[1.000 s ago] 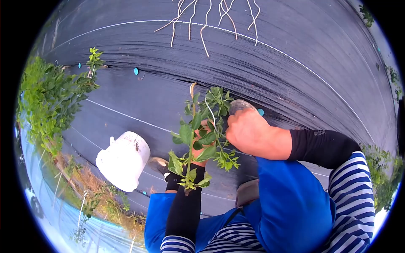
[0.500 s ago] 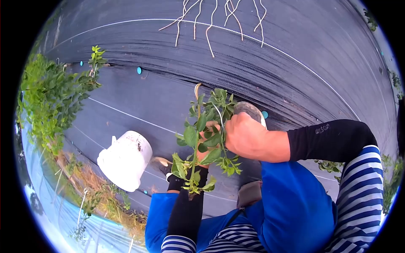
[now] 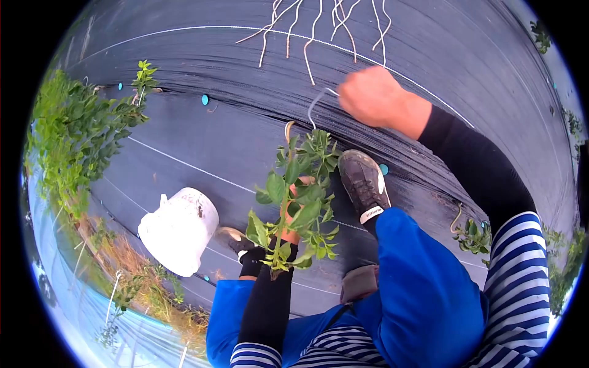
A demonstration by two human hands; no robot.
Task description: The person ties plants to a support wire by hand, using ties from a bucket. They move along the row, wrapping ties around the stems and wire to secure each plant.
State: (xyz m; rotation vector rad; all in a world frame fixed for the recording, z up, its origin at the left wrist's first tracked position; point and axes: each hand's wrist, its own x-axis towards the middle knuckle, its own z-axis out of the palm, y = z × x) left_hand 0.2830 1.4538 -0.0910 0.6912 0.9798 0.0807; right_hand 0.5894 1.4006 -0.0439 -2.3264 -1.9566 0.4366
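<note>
A leafy green plant stands between my legs, its pale stem rising from the dark ground cover. Behind its leaves is my left hand, mostly covered, so its fingers and anything they hold cannot be made out. Up and to the right of the plant, my right hand is closed on one end of a thin white tie. The tie curves down to the plant's top, where its lower end meets the leaves.
A white bucket lies tilted at the left. Several pale strings lie at the top. Dark shoes flank the plant. Bushy plants grow at the far left, and a small plant is at the right.
My right hand has moved up and away from the plant, drawing the white tie upward. The shoe behind it now shows fully. My left hand has stayed among the leaves.
</note>
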